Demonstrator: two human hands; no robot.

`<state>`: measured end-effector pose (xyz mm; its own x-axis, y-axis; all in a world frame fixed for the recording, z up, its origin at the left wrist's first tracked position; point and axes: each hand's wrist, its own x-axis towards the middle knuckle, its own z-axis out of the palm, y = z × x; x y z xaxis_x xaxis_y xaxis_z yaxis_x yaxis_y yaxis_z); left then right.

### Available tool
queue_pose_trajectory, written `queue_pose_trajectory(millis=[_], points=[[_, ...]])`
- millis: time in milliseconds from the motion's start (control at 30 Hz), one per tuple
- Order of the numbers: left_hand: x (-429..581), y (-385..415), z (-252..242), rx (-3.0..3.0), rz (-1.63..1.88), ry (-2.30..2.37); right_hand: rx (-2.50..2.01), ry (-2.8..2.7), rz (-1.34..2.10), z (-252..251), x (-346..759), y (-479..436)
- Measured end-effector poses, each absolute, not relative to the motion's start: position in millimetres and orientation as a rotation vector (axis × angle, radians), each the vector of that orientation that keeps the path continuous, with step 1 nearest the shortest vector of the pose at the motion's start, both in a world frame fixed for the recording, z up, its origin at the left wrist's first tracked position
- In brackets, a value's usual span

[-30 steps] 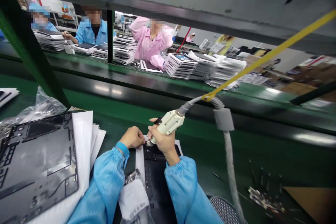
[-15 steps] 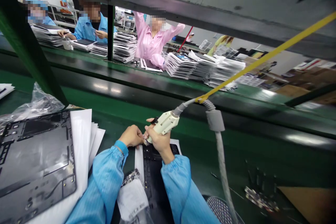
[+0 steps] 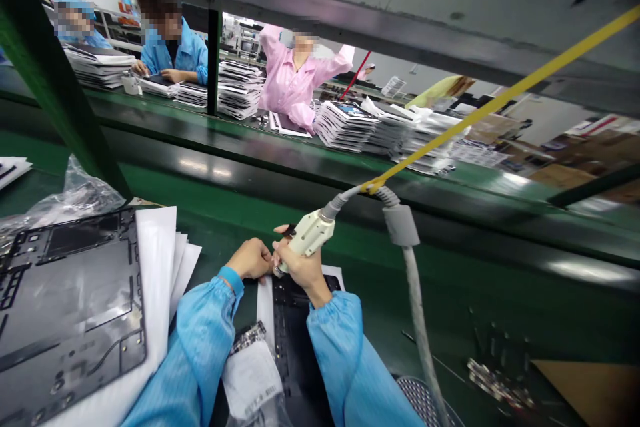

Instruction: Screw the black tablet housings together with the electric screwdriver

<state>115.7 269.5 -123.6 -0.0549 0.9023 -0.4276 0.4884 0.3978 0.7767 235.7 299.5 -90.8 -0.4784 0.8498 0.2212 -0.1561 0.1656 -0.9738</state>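
Note:
My right hand (image 3: 301, 268) is wrapped round a cream electric screwdriver (image 3: 306, 235), its tip pointing down at the far left corner of a black frame panel (image 3: 295, 340) lying on a white sheet. A grey hose (image 3: 417, 320) and a yellow cord (image 3: 500, 103) run from the tool. My left hand (image 3: 251, 259) is curled shut right beside the tool tip at the panel's far edge; what its fingers pinch is hidden. Both arms wear blue sleeves.
A second black frame panel (image 3: 70, 307) lies on white sheets (image 3: 160, 253) at left, with crumpled clear plastic (image 3: 75, 197) behind it. A labelled bag (image 3: 250, 373) sits near my left elbow. Across the green conveyor (image 3: 300, 167), three people work among stacks of panels (image 3: 345, 123). Loose small parts (image 3: 495, 380) lie at right.
My hands and the screwdriver have shifted slightly left and away. The person in pink across the line raised both arms.

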Motion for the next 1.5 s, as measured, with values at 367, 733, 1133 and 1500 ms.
queue_pose_trajectory(millis=[367, 733, 1133, 1500], points=[[114.7, 269.9, -123.0, 1.204, 0.566, 1.638, -0.703, -1.578, 1.481, -92.1, 236.0, 298.8], [114.5, 266.0, -110.9, 1.158, 0.564, 1.591, -0.725, -1.599, 1.43, -99.4, 233.3, 299.5], [115.4, 266.1, -108.8, 1.157, 0.564, 1.593, -0.753, -1.582, 1.452, -98.9, 234.2, 298.5], [114.5, 268.4, -111.4, 1.19, 0.526, 1.622, -0.834, -1.494, 1.443, -94.8, 228.3, 294.6]])
